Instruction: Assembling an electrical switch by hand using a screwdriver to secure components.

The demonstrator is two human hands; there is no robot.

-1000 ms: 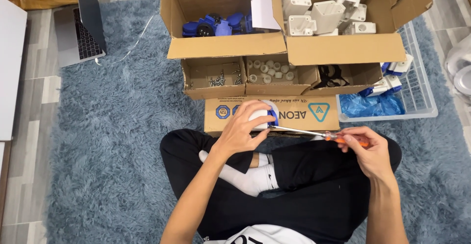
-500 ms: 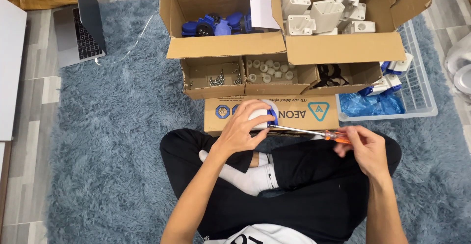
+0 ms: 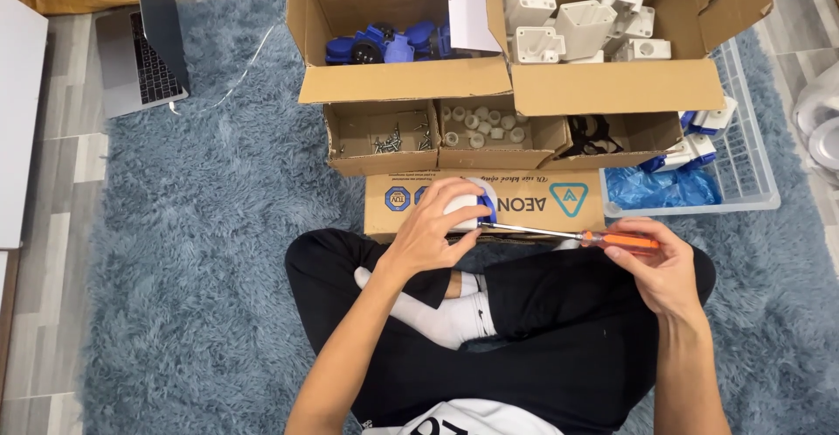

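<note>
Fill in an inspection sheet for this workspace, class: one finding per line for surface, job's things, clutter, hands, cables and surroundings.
Surface: shaggy grey-blue rug on a grey plank floor.
Job's things: white and blue plastic part; orange-handled screwdriver, its shaft reaching to the part.
Clutter: cardboard box of blue parts; box of white housings; small boxes of screws and white caps; clear bin with a blue bag.
Hands: left hand grips the part; right hand holds the screwdriver handle.
Cables: white cable from the laptop.
Surroundings: open laptop at upper left.
</note>
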